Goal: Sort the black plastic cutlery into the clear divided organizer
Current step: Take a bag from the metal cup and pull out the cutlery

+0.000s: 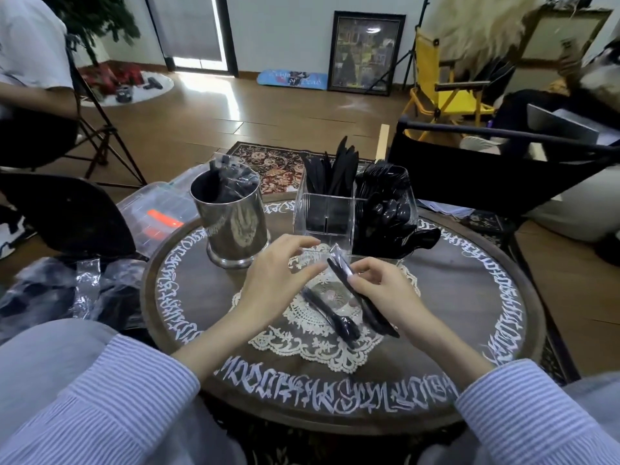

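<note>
- Right hand [385, 290] pinched a wrapped black plastic knife [360, 298] near its upper end, fingers curled round it; clear wrapper [337, 253] stuck out past the top.
- Knife's long axis ran diagonally: upper tip toward the organizer, lower end down-right toward the person, resting on or just over the lace doily [312, 330].
- Left hand [278, 280] hovered just beside the wrapper tip, fingers relaxed and spread, holding nothing; fingertips near the wrapper, contact could not be told.
- Loose black fork [330, 313] lay on the doily between the hands, roughly parallel to the knife, head toward the person.
- Clear divided organizer [323, 216] stood just beyond the hands, straight ahead of the knife's upper tip.
- Back-left compartment held upright knives [335, 169]; right side held forks [382, 177] behind and spoons [389, 213] in front; front-left compartment looked nearly empty.
- Judgement: wrapper likely needed to come off first; left hand was better placed to pull it while the right kept the handle.
- Key relation: knife compartment lay up and slightly left of the grip, so the right hand was nearer for the drop.
- Silver metal cup [231, 216] with more wrapped cutlery stood left of the organizer on the round table [469, 297].
- More wrappers [87, 283] sat off the table at left.
</note>
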